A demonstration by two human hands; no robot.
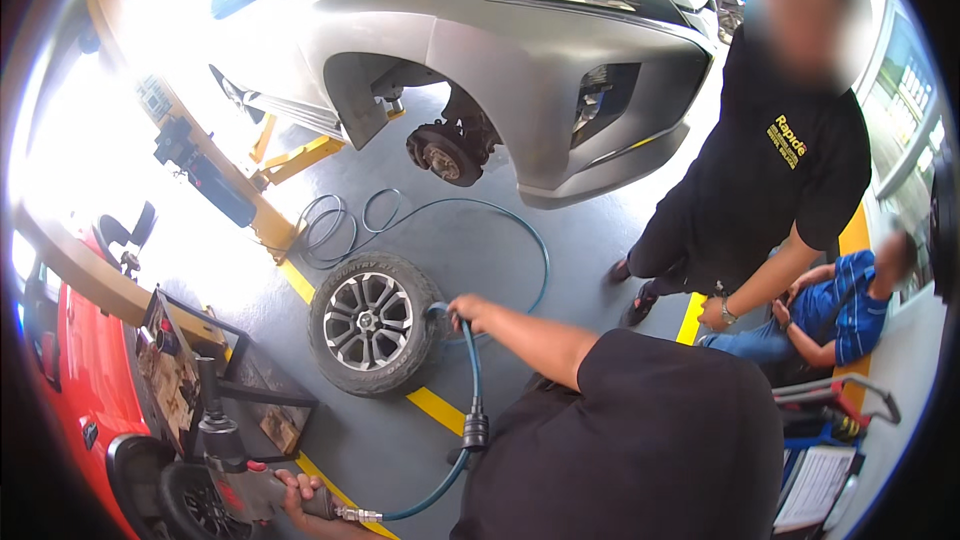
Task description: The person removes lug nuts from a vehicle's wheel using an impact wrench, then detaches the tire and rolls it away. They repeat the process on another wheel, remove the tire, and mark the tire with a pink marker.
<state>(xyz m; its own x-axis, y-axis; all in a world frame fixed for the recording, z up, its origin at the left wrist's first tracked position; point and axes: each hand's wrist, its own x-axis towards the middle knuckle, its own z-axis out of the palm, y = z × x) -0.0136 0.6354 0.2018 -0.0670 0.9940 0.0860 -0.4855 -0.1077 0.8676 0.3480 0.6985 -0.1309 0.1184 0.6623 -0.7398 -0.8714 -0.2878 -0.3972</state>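
My left hand [300,500] grips the handle of an impact wrench [235,470], which has a dark socket end pointing up, at the lower left. A blue-green air hose [418,502] runs from the wrench's metal coupling through a black ribbed fitting [475,431]. Further up, my right hand [474,313] is closed around this hose. Just left of that hand, a wheel [366,320] with a silver-and-black rim lies flat on the floor. Beyond it, a silver car [470,50] is raised, its front wheel hub [445,155] and brake disc bare.
Hose loops [335,230] lie beyond the wheel. A yellow lift post [190,130] and dark metal stand [235,390] are at left, near a red car [90,370]. A person in black [760,160] stands at right; another in blue [850,310] sits behind, near a cart [820,480].
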